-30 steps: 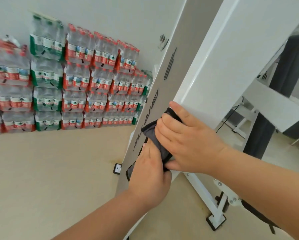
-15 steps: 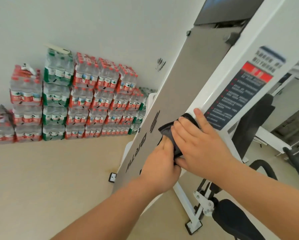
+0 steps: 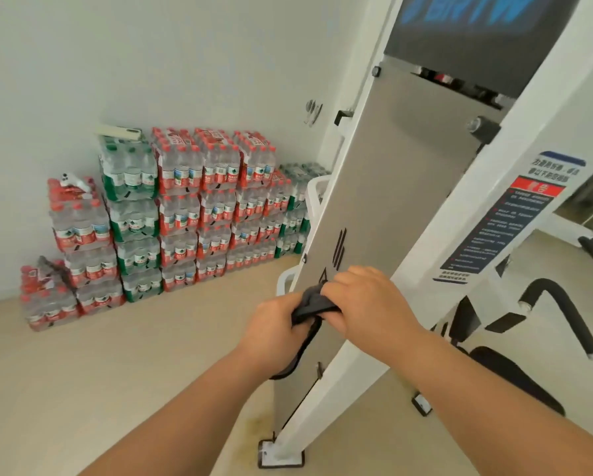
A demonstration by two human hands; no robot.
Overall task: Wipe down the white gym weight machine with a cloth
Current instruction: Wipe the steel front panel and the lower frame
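Left hand (image 3: pixel 274 329) and right hand (image 3: pixel 367 304) both grip a bunched dark cloth (image 3: pixel 310 302), tail hanging, before white machine (image 3: pixel 556 108); grey panel (image 3: pixel 391 173), warning label (image 3: pixel 494 228).

cloth (image 3: pixel 314 304): dark grey, plain. machine frame (image 3: pixel 545 115): white. side panel (image 3: pixel 384 201): flat grey with black cut-out marks. top panel (image 3: pixel 477 29): dark charcoal, blurred blue lettering. warning label (image 3: pixel 494 231): navy, red band, white text, blue strip on top. bottle packs (image 3: pixel 192 207): mostly red caps and labels, a few green-labelled stacks. handle (image 3: pixel 563 314): black, silver end. floor (image 3: pixel 99 372): beige. wall (image 3: pixel 150 63): off-white.
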